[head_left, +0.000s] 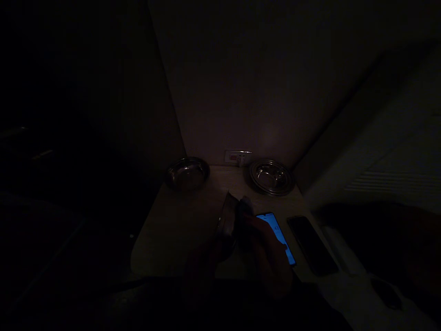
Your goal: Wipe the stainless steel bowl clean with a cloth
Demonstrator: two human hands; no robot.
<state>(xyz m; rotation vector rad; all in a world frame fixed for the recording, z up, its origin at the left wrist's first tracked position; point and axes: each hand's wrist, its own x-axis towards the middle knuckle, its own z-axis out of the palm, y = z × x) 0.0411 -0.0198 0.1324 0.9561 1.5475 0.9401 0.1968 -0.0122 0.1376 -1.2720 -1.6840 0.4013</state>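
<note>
The scene is very dark. My left hand (203, 262), mostly in shadow, grips a shiny metal dish (226, 218) from below, tilted on its edge above the table. Its exact shape is hard to make out. Against the dish's right side, my right hand (270, 253) presses a dark, bunched cloth (244, 211), fingers curled round it. Just beyond that hand, partly covered by it, lies a phone with a lit blue screen (280, 236).
A light tabletop (172, 225) carries a round steel bowl (188, 174) at back left and stacked steel plates (271, 178) at back right. A wall socket (237, 156) with a plug sits between them. A dark phone (313, 246) lies at right, with a small dark object (386, 293) nearer.
</note>
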